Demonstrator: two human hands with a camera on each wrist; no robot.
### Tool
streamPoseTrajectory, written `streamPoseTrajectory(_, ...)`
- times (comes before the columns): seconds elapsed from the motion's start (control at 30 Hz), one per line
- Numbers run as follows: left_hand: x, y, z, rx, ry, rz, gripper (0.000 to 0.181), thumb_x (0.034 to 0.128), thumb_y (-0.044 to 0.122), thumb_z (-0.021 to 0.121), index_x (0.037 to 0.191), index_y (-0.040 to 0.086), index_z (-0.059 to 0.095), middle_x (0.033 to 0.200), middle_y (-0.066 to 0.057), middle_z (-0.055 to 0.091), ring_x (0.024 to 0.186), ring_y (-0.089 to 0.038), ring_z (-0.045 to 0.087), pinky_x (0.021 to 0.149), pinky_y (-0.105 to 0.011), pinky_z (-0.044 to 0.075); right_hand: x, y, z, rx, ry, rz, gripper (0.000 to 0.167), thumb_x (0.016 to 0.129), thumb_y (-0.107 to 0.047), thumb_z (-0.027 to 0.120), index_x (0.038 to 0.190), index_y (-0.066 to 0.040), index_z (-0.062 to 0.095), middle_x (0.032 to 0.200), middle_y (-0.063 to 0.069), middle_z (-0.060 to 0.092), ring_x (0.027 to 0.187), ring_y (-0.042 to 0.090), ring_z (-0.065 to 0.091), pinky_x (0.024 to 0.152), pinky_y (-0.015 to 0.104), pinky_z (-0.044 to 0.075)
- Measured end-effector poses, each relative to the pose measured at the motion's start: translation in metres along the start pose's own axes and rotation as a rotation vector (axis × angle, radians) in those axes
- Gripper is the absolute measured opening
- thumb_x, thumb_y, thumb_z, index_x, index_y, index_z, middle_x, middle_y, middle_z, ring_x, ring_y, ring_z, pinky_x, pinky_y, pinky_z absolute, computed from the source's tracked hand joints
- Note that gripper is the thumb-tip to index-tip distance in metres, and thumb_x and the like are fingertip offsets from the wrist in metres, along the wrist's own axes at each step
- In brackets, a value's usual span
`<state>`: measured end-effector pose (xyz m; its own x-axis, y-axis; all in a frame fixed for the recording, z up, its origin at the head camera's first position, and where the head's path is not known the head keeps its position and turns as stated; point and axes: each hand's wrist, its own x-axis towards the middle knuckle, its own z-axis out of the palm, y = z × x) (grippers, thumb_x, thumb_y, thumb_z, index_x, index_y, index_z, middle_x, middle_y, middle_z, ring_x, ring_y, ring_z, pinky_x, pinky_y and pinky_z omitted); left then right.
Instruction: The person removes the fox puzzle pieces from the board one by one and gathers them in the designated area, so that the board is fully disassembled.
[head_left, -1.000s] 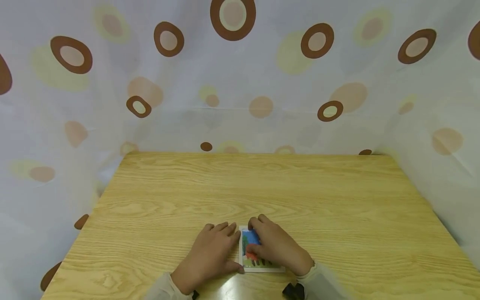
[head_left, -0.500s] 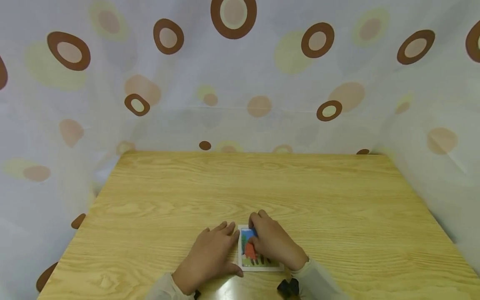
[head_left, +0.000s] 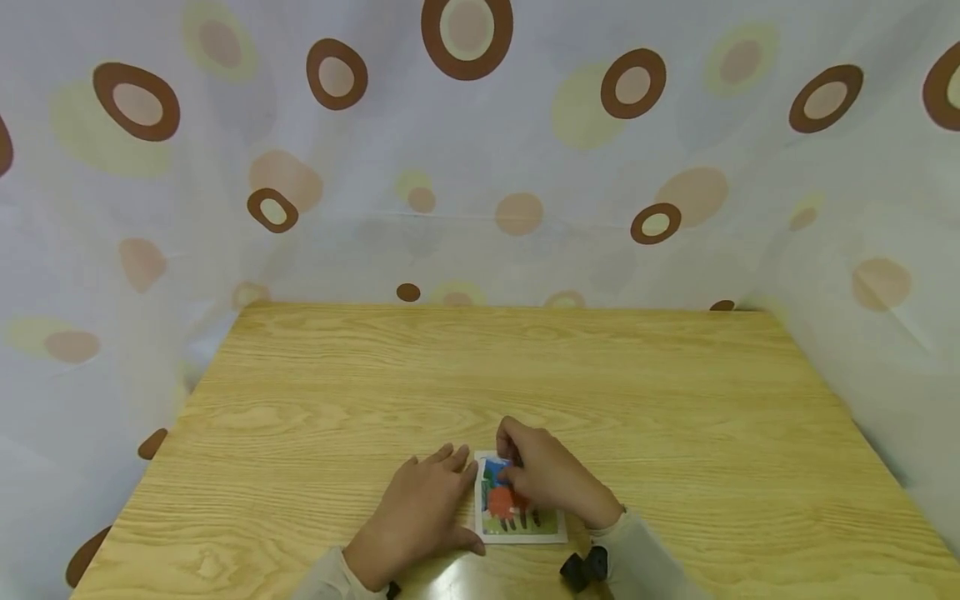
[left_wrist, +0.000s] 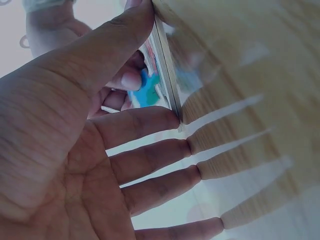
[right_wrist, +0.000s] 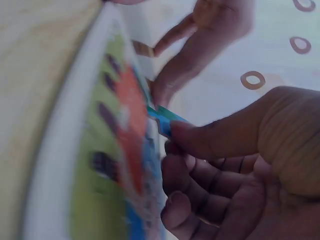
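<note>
A small picture puzzle (head_left: 543,527) with a white border lies on the table, showing a red animal on green ground under blue sky. My right hand (head_left: 555,475) is over its upper part. Between thumb and forefinger it pinches a blue and green puzzle piece (right_wrist: 164,124), tilted up from the board at the upper left of the picture; the left wrist view shows the same puzzle piece (left_wrist: 146,89) beside the board's edge. My left hand (head_left: 420,508) rests on the table with fingers spread, thumb and forefinger touching the puzzle's left edge.
The wooden table (head_left: 337,375) stretches beyond the hands to a spotted curtain (head_left: 465,167) at the back and sides. A black wrist device (head_left: 585,569) sits below my right wrist, close to the table.
My right hand has closed its fingers on the blue and green piece and lifted it partly at a tilt. More of the red animal now shows. The left hand has stayed in place.
</note>
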<state>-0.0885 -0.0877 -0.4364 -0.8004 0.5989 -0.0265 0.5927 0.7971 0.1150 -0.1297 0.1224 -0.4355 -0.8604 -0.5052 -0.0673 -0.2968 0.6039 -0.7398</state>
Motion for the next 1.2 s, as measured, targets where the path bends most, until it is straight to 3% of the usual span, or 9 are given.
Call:
streamPoseTrajectory(0.13, 0.000, -0.001, 0.000, -0.006, -0.007, -0.006, 0.098, 0.0654, 0.073, 0.081, 0.139, 0.010, 0.067, 0.145, -0.013, 0.060, 0.131, -0.034, 0.059, 0.091, -0.058, 0.056, 0.016, 0.007, -0.018, 0.035, -0.013, 0.012, 0.018, 0.095, 0.006, 0.067, 0.101, -0.007, 0.056, 0.082, 0.003, 0.056, 0.064, 0.015, 0.055, 0.056, 0.029, 0.046)
streamPoseTrajectory(0.27, 0.000, -0.002, 0.001, -0.014, -0.025, -0.026, 0.098, 0.0664, 0.074, 0.081, 0.139, 0.010, 0.066, 0.146, -0.012, 0.059, 0.133, -0.033, 0.057, 0.094, -0.059, 0.054, 0.042, 0.023, -0.041, -0.051, 0.031, 0.057, 0.013, 0.093, 0.004, 0.068, 0.095, -0.009, 0.064, 0.083, 0.004, 0.060, 0.067, 0.018, 0.053, 0.060, 0.033, 0.043)
streamPoseTrajectory(0.53, 0.000, -0.003, 0.002, -0.016, -0.011, -0.024, 0.097, 0.0670, 0.073, 0.081, 0.140, 0.011, 0.065, 0.147, -0.012, 0.058, 0.135, -0.032, 0.056, 0.095, -0.059, 0.054, 0.083, 0.045, -0.076, -0.131, 0.002, 0.163, 0.009, 0.093, 0.001, 0.066, 0.097, -0.005, 0.070, 0.097, 0.011, 0.067, 0.071, 0.021, 0.052, 0.062, 0.034, 0.041)
streamPoseTrajectory(0.7, 0.000, -0.003, 0.001, -0.023, -0.013, -0.019, 0.098, 0.0664, 0.073, 0.081, 0.140, 0.011, 0.065, 0.147, -0.012, 0.058, 0.135, -0.033, 0.056, 0.095, -0.060, 0.053, 0.093, 0.049, -0.076, -0.164, 0.024, 0.208, 0.006, 0.095, -0.002, 0.065, 0.098, -0.003, 0.070, 0.101, 0.013, 0.069, 0.072, 0.021, 0.053, 0.062, 0.032, 0.042)
streamPoseTrajectory(0.9, 0.001, -0.001, 0.000, -0.011, -0.018, -0.019, 0.099, 0.0656, 0.074, 0.081, 0.141, 0.011, 0.065, 0.147, -0.012, 0.058, 0.135, -0.032, 0.056, 0.095, -0.060, 0.053, 0.091, 0.049, -0.070, -0.191, 0.069, 0.225, 0.007, 0.096, -0.008, 0.069, 0.101, -0.004, 0.068, 0.100, 0.013, 0.069, 0.080, 0.025, 0.062, 0.070, 0.038, 0.050)
streamPoseTrajectory(1.2, 0.000, -0.001, -0.001, -0.017, -0.023, -0.024, 0.098, 0.0662, 0.073, 0.082, 0.141, 0.011, 0.064, 0.148, -0.012, 0.058, 0.135, -0.032, 0.056, 0.096, -0.059, 0.053, 0.088, 0.051, -0.065, -0.168, 0.095, 0.229, 0.018, 0.098, -0.012, 0.071, 0.109, -0.002, 0.061, 0.097, 0.011, 0.067, 0.081, 0.025, 0.061, 0.071, 0.040, 0.050)
